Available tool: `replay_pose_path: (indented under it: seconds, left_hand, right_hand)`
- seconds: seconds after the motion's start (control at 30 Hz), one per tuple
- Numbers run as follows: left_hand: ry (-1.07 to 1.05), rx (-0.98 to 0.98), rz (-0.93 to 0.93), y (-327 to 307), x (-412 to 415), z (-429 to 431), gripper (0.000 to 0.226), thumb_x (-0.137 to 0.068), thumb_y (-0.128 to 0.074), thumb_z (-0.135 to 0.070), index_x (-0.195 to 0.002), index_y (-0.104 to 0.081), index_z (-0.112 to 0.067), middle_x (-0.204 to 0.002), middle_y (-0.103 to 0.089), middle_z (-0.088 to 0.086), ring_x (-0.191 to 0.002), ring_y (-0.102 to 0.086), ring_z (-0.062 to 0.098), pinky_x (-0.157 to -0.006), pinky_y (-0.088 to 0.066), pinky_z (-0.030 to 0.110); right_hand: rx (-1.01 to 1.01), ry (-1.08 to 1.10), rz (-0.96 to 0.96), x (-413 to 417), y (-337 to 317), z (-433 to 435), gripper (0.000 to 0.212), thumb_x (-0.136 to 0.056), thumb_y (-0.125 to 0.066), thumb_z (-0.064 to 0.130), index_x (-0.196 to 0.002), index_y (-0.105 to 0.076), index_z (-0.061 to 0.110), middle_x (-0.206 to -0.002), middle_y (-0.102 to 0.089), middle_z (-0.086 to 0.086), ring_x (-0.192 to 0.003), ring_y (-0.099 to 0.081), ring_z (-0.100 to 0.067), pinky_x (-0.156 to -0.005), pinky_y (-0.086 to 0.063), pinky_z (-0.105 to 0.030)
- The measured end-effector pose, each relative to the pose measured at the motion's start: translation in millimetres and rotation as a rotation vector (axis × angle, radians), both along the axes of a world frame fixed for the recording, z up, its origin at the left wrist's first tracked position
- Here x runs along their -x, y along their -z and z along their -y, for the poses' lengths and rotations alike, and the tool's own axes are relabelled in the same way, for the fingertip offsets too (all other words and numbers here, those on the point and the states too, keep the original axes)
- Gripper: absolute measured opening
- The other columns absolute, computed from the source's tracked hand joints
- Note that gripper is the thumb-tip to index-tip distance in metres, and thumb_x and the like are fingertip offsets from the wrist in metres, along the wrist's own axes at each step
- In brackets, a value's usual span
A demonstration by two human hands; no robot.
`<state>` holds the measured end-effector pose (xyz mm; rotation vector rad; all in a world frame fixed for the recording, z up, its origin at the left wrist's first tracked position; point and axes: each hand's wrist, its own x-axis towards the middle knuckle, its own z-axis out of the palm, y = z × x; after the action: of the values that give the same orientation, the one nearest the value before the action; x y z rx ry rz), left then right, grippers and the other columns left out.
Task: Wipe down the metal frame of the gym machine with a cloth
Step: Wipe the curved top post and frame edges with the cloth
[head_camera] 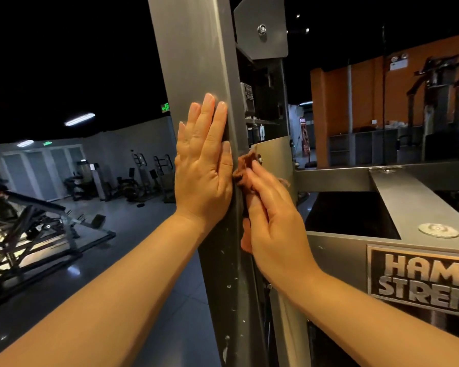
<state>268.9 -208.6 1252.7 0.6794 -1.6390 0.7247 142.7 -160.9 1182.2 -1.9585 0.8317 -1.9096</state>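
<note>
Plainly the wiping is under way on the upright post [194, 62] of the machine's frame, the tall grey column in the middle of the view. The left hand [204, 165] lies flat against the post's front face with fingers straight and together, grasping nothing. It looks placed there to brace the body and steady the reach, not to clean. The right hand [273, 221] is just to the right of the post, its fingers curled round a bunched rust-brown cloth [245, 168] and pressing it onto the post's right-hand side face. The cloth sits at the height where a cross beam [334, 178] runs off from the post, and a little of it pokes out above the fingertips and below the palm — bunched like that, it probably gives a firmer pad for the narrow face.

A bracket plate [273, 160] stands just right of the post behind the cloth, so the corner between them is tight. Lower on the post, white scuffs [229, 279] mark its edge; whether they are dirt or chipped paint cannot be told. Further right of the post, a logo plate [421, 279] sits on the lower frame, and much of the frame looks yet to be wiped.
</note>
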Motion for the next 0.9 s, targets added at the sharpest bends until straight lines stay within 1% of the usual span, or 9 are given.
replay_pose_path:
  seconds: [0.17,0.33,0.47,0.53,0.6,0.67,0.77,0.83,0.9]
  left_hand:
    - [0.017,-0.016,-0.02,1,2,1,0.05,-0.109,-0.037,-0.016,-0.157,-0.036,-0.001,-0.167,-0.029,0.019,-0.158,-0.017,0.034,-0.13,-0.008,0.055]
    - [0.039,-0.034,-0.016,1,1,0,0.051,-0.109,-0.037,-0.016,-0.158,-0.034,-0.001,-0.167,-0.028,0.018,-0.159,-0.016,0.033,-0.13,-0.008,0.054]
    - [0.032,-0.019,-0.008,4,2,-1,0.051,-0.109,-0.036,-0.018,-0.157,-0.034,-0.001,-0.168,-0.028,0.017,-0.159,-0.016,0.032,-0.13,-0.007,0.05]
    - [0.028,-0.007,-0.002,4,3,0,0.051,-0.109,-0.035,-0.021,-0.157,-0.034,-0.002,-0.168,-0.027,0.015,-0.159,-0.016,0.031,-0.13,-0.008,0.05]
    - [0.024,-0.001,-0.007,5,3,1,0.052,-0.109,-0.034,-0.021,-0.158,-0.033,-0.003,-0.168,-0.027,0.013,-0.16,-0.016,0.029,-0.13,-0.009,0.051]
    - [0.027,-0.001,-0.014,4,1,2,0.052,-0.109,-0.034,-0.02,-0.158,-0.032,-0.004,-0.169,-0.027,0.012,-0.16,-0.015,0.027,-0.13,-0.011,0.053]
    - [0.035,-0.019,-0.038,5,0,3,0.053,-0.108,-0.035,-0.018,-0.159,-0.03,-0.005,-0.17,-0.025,0.01,-0.16,-0.014,0.024,-0.13,-0.012,0.053]
    - [0.039,-0.03,-0.056,6,0,3,0.053,-0.108,-0.035,-0.017,-0.16,-0.029,-0.005,-0.171,-0.023,0.007,-0.161,-0.012,0.023,-0.13,-0.011,0.051]
    - [0.055,-0.045,-0.068,5,2,3,0.054,-0.108,-0.035,-0.018,-0.16,-0.029,-0.005,-0.171,-0.022,0.005,-0.161,-0.012,0.022,-0.131,-0.009,0.05]
  right_hand:
    - [0.026,-0.013,0.024,-2,-21,1,0.042,-0.11,-0.043,0.01,-0.151,-0.048,0.019,-0.16,-0.042,0.008,-0.15,-0.027,0.001,-0.124,-0.027,-0.03]
    - [-0.036,-0.091,0.111,-3,-84,29,0.05,-0.108,-0.034,0.032,-0.157,-0.038,0.024,-0.164,-0.036,-0.001,-0.149,-0.032,-0.012,-0.126,-0.025,-0.05]
    - [0.141,-0.044,-0.186,4,-52,25,0.064,-0.106,-0.031,0.02,-0.163,-0.003,0.021,-0.172,0.001,0.008,-0.157,0.005,-0.003,-0.13,-0.004,-0.045]
    - [0.154,-0.107,-0.295,14,-44,26,0.067,-0.104,-0.032,0.017,-0.16,0.005,0.028,-0.17,0.009,0.015,-0.155,0.01,0.001,-0.13,-0.001,-0.043]
    - [0.123,-0.17,-0.313,20,-53,27,0.066,-0.103,-0.031,0.02,-0.157,0.003,0.034,-0.169,0.006,0.02,-0.154,0.008,0.005,-0.13,-0.002,-0.038]
    - [0.141,-0.202,-0.303,20,-72,29,0.066,-0.101,-0.032,0.016,-0.156,0.0,0.034,-0.17,0.001,0.016,-0.155,0.004,0.004,-0.13,-0.006,-0.035]
    - [0.223,-0.214,-0.262,16,-103,37,0.067,-0.102,-0.031,0.01,-0.158,-0.001,0.027,-0.172,0.0,0.006,-0.157,0.002,-0.005,-0.13,-0.007,-0.039]
    - [0.25,-0.226,-0.188,9,-118,42,0.064,-0.104,-0.031,0.013,-0.16,0.0,0.025,-0.173,-0.001,0.004,-0.158,0.002,-0.007,-0.13,-0.007,-0.042]
    - [0.294,-0.229,-0.213,6,-110,45,0.064,-0.106,-0.032,0.013,-0.161,0.0,0.021,-0.173,0.004,0.004,-0.158,0.006,-0.01,-0.13,-0.004,-0.044]
